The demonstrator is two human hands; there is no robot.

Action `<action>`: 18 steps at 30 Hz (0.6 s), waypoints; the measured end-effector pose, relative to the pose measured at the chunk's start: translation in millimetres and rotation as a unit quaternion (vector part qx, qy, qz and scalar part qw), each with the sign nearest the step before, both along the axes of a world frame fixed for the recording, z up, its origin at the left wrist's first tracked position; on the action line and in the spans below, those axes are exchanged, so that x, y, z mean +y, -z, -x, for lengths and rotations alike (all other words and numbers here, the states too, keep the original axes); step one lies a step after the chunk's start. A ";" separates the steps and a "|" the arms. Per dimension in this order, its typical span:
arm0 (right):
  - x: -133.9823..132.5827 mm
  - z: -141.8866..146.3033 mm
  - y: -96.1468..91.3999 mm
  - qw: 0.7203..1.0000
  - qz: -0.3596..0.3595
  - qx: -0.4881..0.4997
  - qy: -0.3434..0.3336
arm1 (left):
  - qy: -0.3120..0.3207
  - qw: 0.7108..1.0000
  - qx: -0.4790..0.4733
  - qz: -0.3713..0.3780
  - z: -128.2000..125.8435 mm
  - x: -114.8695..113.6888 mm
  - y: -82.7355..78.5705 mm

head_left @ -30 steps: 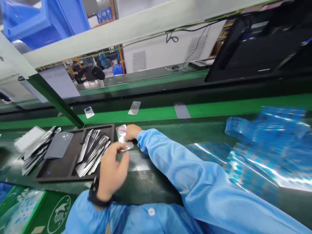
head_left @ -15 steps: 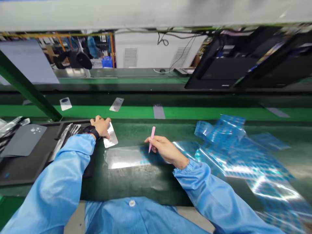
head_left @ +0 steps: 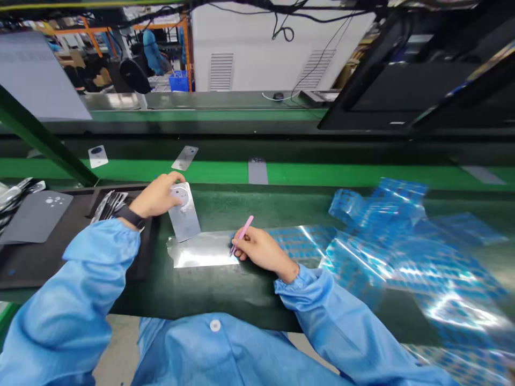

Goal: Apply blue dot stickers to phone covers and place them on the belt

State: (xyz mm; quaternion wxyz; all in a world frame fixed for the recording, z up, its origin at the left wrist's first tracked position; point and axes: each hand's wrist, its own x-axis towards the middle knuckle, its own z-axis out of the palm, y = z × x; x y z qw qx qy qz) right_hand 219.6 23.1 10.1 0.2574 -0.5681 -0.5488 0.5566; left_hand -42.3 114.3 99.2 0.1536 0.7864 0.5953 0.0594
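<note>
My left hand point(head_left: 158, 195) grips the upper end of a silvery phone back panel point(head_left: 185, 219), thumb and fingers closed near its round camera area. The panel's lower edge is over the left part of a clear film strip point(head_left: 207, 249); whether they touch I cannot tell. Pink tweezers point(head_left: 243, 231) are pinched in my right hand point(head_left: 259, 249), slanting with the tips down at the strip. Small blue pieces in rows cover the sheet point(head_left: 300, 241) to the right of that hand.
Crumpled blue-patterned film sheets point(head_left: 386, 257) pile up at the right. On the left lies a black tray point(head_left: 24, 265) with grey panels point(head_left: 38, 217) and narrow strips point(head_left: 109, 206). Several panels, one grey point(head_left: 257, 170), lie along the green belt point(head_left: 298, 174) behind; a green post point(head_left: 44, 142) slants at left.
My left hand has lifted and turned the panel, whose camera area now shows. My right hand has moved slightly left along the strip, tweezers tilting more. The head view has tipped down.
</note>
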 end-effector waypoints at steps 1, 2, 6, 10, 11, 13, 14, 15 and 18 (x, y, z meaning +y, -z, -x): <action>-0.1 -0.3 1.1 1.000 -0.003 0.001 0.002 | 0.007 0.998 -0.056 -0.006 1.5 -10.6 -7.4; -0.1 -0.6 1.9 1.000 -0.003 0.001 0.004 | 0.011 0.994 -0.111 -0.008 2.1 -22.3 -12.8; 0.8 -1.2 2.4 1.000 0.000 -0.009 -0.002 | 0.033 0.977 -0.210 0.025 -9.3 -69.0 -4.3; 1.3 -0.4 1.4 1.000 0.000 -0.020 -0.010 | 0.078 0.979 -0.173 0.079 -33.1 -92.7 40.4; 1.4 -0.3 1.3 1.000 0.000 -0.022 -0.007 | 0.079 0.981 -0.156 0.078 -37.6 -95.1 50.8; 1.6 -0.5 1.4 1.000 0.004 -0.019 0.001 | 0.076 0.988 -0.125 0.057 -42.8 -98.5 66.3; 1.7 -1.0 1.5 1.000 0.009 -0.010 0.004 | 0.074 0.990 -0.111 0.044 -43.7 -100.2 71.2; 1.8 -1.7 1.5 1.000 0.016 0.003 0.006 | 0.071 0.992 -0.100 0.036 -43.6 -102.2 74.4; 1.6 -3.7 0.0 0.997 0.041 0.061 0.010 | 0.060 0.994 -0.075 0.051 -41.3 -109.3 78.8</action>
